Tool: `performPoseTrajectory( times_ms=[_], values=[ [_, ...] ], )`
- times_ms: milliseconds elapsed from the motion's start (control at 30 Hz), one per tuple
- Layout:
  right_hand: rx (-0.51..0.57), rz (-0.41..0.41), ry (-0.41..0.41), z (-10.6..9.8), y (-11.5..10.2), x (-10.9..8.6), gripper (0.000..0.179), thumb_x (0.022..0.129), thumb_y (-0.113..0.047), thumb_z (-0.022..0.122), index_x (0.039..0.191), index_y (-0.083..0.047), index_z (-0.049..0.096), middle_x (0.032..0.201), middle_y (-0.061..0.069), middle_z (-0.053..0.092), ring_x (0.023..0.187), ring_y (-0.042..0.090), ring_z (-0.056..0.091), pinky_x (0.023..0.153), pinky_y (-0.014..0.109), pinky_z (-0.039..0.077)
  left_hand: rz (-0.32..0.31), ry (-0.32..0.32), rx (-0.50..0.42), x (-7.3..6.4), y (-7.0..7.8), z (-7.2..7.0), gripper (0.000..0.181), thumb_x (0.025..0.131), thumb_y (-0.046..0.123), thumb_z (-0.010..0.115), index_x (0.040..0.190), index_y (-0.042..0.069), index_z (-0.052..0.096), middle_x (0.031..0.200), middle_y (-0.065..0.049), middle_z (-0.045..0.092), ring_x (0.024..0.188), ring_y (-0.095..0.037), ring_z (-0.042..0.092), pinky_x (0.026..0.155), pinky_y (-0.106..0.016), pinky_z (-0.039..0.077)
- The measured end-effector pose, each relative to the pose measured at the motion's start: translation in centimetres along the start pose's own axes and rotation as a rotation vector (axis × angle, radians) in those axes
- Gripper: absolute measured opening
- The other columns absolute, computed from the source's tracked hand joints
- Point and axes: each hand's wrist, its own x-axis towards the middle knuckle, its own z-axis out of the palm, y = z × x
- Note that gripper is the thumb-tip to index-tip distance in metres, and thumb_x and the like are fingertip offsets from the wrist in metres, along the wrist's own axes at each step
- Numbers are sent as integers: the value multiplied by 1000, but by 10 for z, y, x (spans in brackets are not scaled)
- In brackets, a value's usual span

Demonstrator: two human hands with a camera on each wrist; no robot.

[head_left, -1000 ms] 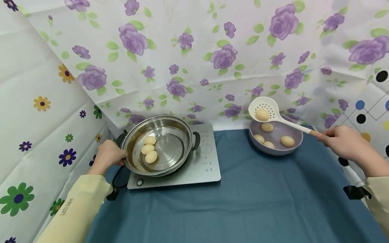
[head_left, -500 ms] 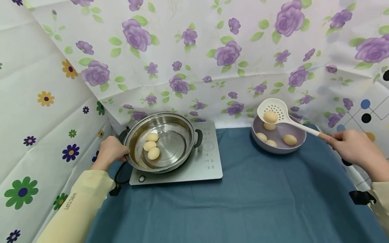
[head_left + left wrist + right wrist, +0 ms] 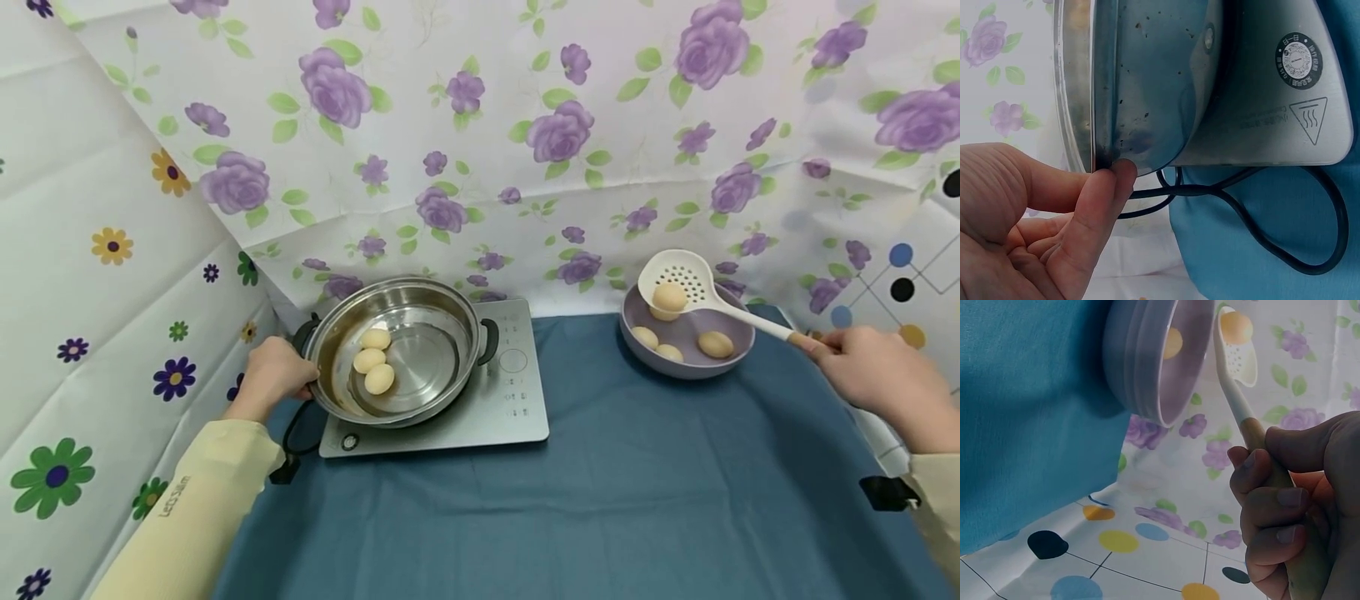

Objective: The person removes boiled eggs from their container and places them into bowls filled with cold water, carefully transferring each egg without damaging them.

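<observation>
At the left in the head view, my left hand pinches the rim of a stainless steel pot between thumb and fingers. Three eggs lie inside, towards the pot's left side. My right hand grips the wooden handle of a white slotted spoon, its fingers wrapped round it in the right wrist view. One egg rests in the spoon's perforated head. Below the spoon stands a purple bowl with several eggs in it; the spoon covers part of its far left side.
The pot sits on a silver induction cooker. A black cord loops beside the cooker, near my left hand. Blue cloth covers the table. Flowered sheeting hangs behind and at the sides.
The slotted spoon with its egg has shifted a little to the right over the bowl and come lower. The head view has shifted slightly. My left hand stays on the pot.
</observation>
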Motion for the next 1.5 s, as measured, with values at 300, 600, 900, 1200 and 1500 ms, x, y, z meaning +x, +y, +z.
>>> performPoseTrajectory(
  times_ms=[300, 600, 900, 1200, 1500],
  values=[
    [-32, 16, 27, 9, 3, 0, 74, 93, -61, 26, 87, 1, 64, 51, 5, 40, 44, 19, 38, 40, 32, 29, -15, -3, -6, 0, 0, 1, 22, 78, 13, 55, 66, 0, 68, 52, -5, 65, 48, -15, 64, 50, -34, 50],
    [-49, 56, 28, 10, 1, -1, 69, 93, -61, 25, 81, -4, 63, 53, 6, 40, 44, 20, 37, 39, 33, 29, -14, -1, 3, 0, 0, 1, 23, 78, 14, 55, 66, -1, 69, 54, -7, 66, 47, -15, 64, 49, -33, 51],
    [-79, 72, 34, 13, 3, -1, 69, 93, -61, 26, 81, -3, 62, 54, 7, 41, 46, 22, 39, 40, 35, 29, -2, 4, -12, -1, 0, 1, 21, 76, 12, 56, 64, 0, 68, 51, -6, 65, 46, -15, 64, 48, -32, 50],
    [-119, 90, 52, 15, 5, 0, 73, 93, -62, 24, 86, 1, 60, 54, 8, 43, 46, 24, 41, 40, 35, 30, 5, 10, -15, -2, 0, 2, 21, 76, 12, 56, 64, 0, 67, 49, -4, 64, 46, -15, 64, 48, -32, 50],
    [-132, 110, 56, 13, 4, -1, 64, 96, -54, 30, 81, 0, 60, 55, 9, 43, 47, 24, 42, 41, 36, 30, 9, 5, -21, 1, -2, 2, 21, 77, 12, 56, 64, 0, 67, 49, -5, 64, 46, -16, 64, 49, -34, 50]
  ],
)
